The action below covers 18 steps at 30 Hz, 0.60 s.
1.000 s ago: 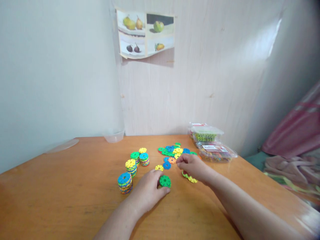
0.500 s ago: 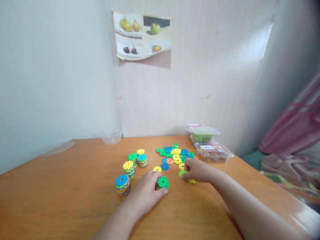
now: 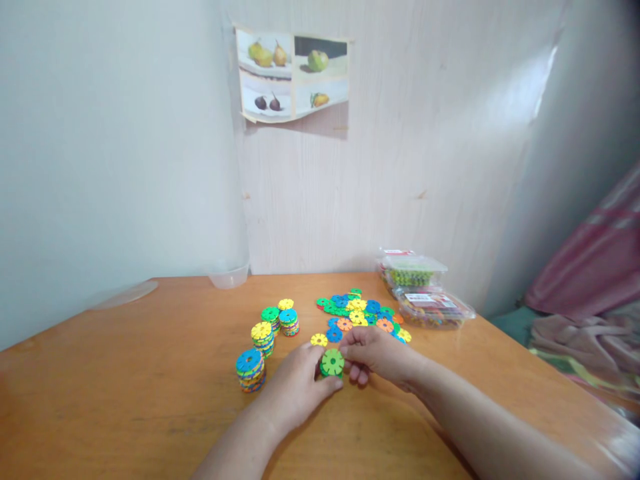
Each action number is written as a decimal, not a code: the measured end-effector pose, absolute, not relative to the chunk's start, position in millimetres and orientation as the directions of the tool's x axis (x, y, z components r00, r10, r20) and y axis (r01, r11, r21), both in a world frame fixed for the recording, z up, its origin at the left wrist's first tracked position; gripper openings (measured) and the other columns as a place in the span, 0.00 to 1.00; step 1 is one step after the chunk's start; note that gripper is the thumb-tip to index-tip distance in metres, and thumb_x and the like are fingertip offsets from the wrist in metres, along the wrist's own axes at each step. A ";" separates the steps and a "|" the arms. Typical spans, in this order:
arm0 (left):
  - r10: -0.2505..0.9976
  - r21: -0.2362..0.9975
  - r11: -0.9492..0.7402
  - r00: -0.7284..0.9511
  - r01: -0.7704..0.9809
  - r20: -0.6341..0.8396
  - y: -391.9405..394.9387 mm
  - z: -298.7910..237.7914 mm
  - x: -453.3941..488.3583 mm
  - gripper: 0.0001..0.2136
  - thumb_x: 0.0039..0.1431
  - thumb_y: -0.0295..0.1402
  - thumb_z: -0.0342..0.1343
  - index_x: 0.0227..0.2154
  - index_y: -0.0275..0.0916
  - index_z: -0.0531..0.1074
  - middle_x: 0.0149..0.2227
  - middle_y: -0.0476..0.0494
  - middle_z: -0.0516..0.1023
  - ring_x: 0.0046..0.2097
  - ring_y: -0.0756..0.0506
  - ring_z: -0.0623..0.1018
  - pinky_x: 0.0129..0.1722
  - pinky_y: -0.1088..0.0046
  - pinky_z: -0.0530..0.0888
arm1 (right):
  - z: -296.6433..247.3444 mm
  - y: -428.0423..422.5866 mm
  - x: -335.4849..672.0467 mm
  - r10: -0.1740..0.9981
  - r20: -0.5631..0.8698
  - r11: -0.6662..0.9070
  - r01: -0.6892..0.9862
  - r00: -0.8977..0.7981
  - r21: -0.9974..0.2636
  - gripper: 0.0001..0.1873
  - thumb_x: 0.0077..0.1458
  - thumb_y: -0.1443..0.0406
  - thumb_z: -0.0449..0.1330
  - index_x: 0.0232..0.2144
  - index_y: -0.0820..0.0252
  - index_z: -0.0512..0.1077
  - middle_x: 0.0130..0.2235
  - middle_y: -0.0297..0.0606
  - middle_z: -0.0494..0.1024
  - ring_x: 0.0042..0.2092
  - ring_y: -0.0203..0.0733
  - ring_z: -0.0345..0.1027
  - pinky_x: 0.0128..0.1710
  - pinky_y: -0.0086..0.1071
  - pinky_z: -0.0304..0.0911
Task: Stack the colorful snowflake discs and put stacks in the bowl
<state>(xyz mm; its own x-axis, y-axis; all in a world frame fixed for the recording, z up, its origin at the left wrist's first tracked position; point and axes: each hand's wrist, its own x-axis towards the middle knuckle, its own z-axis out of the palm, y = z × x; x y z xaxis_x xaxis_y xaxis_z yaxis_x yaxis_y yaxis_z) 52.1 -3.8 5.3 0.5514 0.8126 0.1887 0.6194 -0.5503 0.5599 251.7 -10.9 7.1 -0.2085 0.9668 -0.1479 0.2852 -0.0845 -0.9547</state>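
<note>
My left hand is curled around a small stack of green notched plastic discs, thumb in front and fingers at the far side. On top, a light green notched disc is tilted toward me, and my right hand pinches its right edge between thumb and fingertip. How many discs lie below is hidden. A single yellow disc lies just behind the left hand. Beyond the right hand spreads a loose pile of mixed discs, partly covered by it.
Left of my hands stand several disc stacks, the nearest with a blue top, another with a yellow top. Clear plastic boxes of beads sit at the back right. A clear bowl and a translucent lid rest at the back left.
My right hand has moved left from the loose discs to the stack, bringing a light green disc over the darker green top. My left hand stays around the stack. The view has shifted slightly.
</note>
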 end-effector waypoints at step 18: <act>0.814 0.504 -0.556 0.556 0.661 0.169 -4.1 7.0 50.6 0.09 0.54 0.40 0.59 0.29 0.41 0.69 0.34 0.48 0.73 0.38 0.44 0.72 0.32 0.72 0.61 | 33.9 -18.4 307.8 0.989 -0.148 -0.010 0.967 -0.029 -0.254 0.14 0.40 0.59 0.66 0.31 0.57 0.70 0.33 0.35 0.76 0.33 0.41 0.67 0.26 0.29 0.48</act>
